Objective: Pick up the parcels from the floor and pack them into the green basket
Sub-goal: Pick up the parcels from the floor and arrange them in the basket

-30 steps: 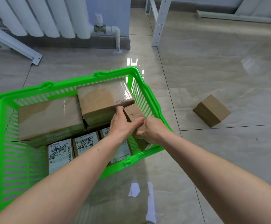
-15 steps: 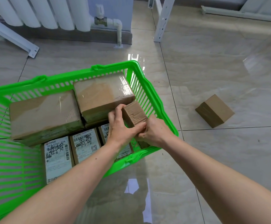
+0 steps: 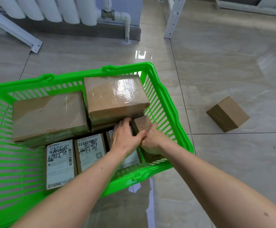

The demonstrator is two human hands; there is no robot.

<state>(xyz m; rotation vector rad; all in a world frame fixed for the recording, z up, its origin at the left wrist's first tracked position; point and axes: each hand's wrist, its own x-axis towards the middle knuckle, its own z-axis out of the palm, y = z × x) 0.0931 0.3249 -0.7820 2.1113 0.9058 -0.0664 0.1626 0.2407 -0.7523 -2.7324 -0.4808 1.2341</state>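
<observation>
The green basket (image 3: 170, 102) stands on the tiled floor and holds several brown parcels. Two large taped ones (image 3: 48, 116) (image 3: 116, 94) lie on top at the back; labelled ones (image 3: 60, 162) lie flat at the front. Both hands hold a small brown parcel (image 3: 141, 124) at the basket's right inner corner. My left hand (image 3: 125, 137) grips its left side and my right hand (image 3: 152, 139) grips its right side. The parcel's lower part is hidden by the hands. One more brown parcel (image 3: 227, 114) lies on the floor to the right of the basket.
A white radiator (image 3: 51, 9) with a pipe and valve (image 3: 108, 14) runs along the back wall. White metal frame legs stand at the back left (image 3: 15, 30) and back centre (image 3: 173, 17). The glossy floor tiles reflect light.
Both hands have lowered the small parcel deeper into the basket's right corner. The view has shifted slightly closer.
</observation>
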